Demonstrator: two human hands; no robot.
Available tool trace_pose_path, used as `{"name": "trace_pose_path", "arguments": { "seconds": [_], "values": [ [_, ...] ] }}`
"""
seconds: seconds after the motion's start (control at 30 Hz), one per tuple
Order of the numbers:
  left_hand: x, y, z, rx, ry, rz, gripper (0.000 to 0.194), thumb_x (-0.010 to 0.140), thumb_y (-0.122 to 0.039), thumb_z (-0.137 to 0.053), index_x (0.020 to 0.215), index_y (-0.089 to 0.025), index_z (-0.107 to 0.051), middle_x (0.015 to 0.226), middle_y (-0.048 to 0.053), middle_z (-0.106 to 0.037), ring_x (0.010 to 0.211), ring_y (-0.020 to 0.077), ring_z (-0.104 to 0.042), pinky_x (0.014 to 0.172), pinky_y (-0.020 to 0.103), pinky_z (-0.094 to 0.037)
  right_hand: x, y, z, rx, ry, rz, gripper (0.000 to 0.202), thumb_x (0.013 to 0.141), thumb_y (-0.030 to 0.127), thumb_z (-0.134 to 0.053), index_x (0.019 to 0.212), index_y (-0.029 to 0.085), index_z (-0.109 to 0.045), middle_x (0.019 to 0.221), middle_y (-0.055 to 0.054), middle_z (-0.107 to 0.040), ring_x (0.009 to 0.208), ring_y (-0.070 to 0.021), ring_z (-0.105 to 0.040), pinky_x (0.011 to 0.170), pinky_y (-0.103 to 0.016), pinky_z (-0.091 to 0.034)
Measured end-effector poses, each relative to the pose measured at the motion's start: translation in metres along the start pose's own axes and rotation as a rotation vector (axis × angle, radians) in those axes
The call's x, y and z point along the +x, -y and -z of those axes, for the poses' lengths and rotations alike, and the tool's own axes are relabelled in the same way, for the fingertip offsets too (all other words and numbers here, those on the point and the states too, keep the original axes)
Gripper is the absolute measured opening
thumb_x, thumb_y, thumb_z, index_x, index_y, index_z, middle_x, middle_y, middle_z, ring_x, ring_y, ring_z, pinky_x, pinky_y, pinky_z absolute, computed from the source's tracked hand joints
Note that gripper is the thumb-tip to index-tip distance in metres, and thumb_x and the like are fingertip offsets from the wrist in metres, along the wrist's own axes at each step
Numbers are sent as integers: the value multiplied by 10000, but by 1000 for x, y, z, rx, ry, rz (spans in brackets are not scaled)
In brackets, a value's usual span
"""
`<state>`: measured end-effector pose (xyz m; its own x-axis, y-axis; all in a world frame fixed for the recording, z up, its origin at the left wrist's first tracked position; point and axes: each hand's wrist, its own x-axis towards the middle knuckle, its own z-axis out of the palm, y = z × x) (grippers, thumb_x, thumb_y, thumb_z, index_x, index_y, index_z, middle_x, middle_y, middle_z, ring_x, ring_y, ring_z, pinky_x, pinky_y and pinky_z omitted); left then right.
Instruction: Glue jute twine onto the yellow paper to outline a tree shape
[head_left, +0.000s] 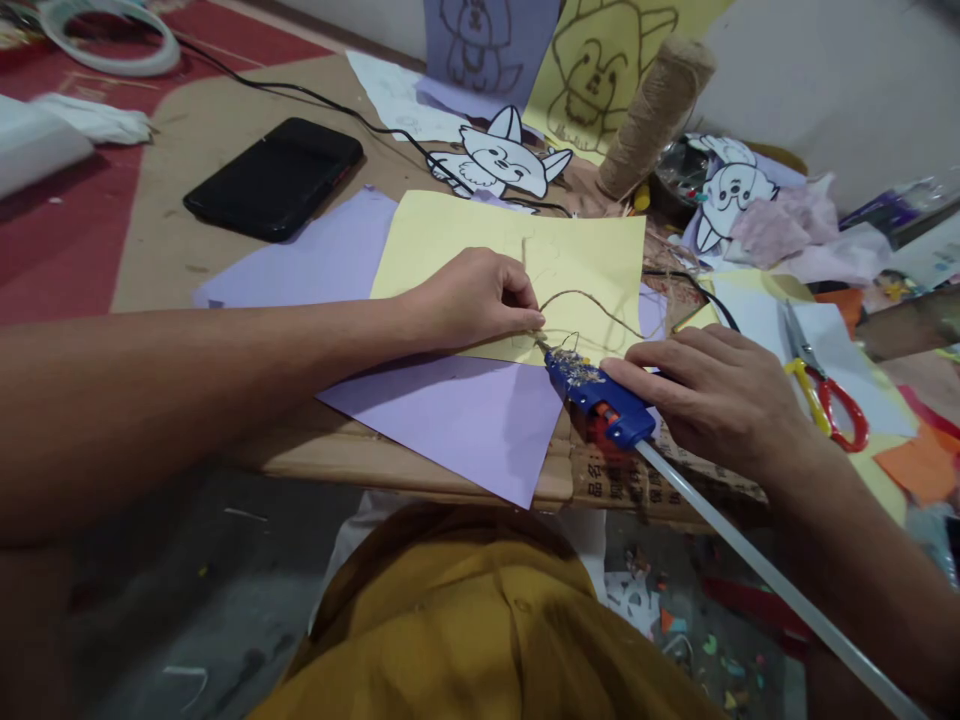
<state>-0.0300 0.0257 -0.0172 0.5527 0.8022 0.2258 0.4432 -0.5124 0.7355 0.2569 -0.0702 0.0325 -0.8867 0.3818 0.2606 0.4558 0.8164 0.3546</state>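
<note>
My right hand (712,395) grips a blue hot glue gun (600,395), its nozzle pointing left and its body crusted with bits of debris. A long white glue stick (750,555) runs out of its back end. My left hand (487,295) is closed in a pinch on a thin brown twine (589,295), close to the nozzle tip. The twine arcs rightward over a yellow sheet (442,235) that carries a faint drawing. Beneath the yellow sheet lie purple sheets (465,420).
A black phone-like device (277,175) lies at the left. Behind are a fox cutout (506,160), a twine spool (656,115) and a black cable (300,90). Red-and-yellow scissors (825,390) rest at the right. A tape roll (112,45) sits far left.
</note>
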Motion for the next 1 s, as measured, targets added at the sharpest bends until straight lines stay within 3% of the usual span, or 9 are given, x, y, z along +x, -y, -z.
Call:
{"name": "trace_pose_path", "arguments": {
  "seconds": [0.43,0.63,1.0],
  "values": [
    [0,1,0,9,2,0,79,812,-255,-809,792,-187,-843,806,52,-781,751,174,-676,749,313,-486,-5,2,-2,36,-18,-70,467,951,41,-596,1383,219,-621,1089,-74,-802,889,-223,-692,775,-369,-454],
    [0,1,0,7,1,-3,87,808,-269,-803,790,-192,-839,812,45,-785,747,168,-677,740,301,-490,-7,3,-6,54,4,-53,406,995,108,-614,1386,218,-621,1108,-80,-802,880,-215,-683,759,-359,-442],
    [0,2,0,10,4,1,81,811,-263,-800,791,-196,-840,830,49,-796,749,167,-679,733,298,-489,-8,8,-2,68,-28,-67,420,983,76,-597,1378,220,-607,1075,-76,-808,879,-217,-702,779,-362,-473]
  ]
}}
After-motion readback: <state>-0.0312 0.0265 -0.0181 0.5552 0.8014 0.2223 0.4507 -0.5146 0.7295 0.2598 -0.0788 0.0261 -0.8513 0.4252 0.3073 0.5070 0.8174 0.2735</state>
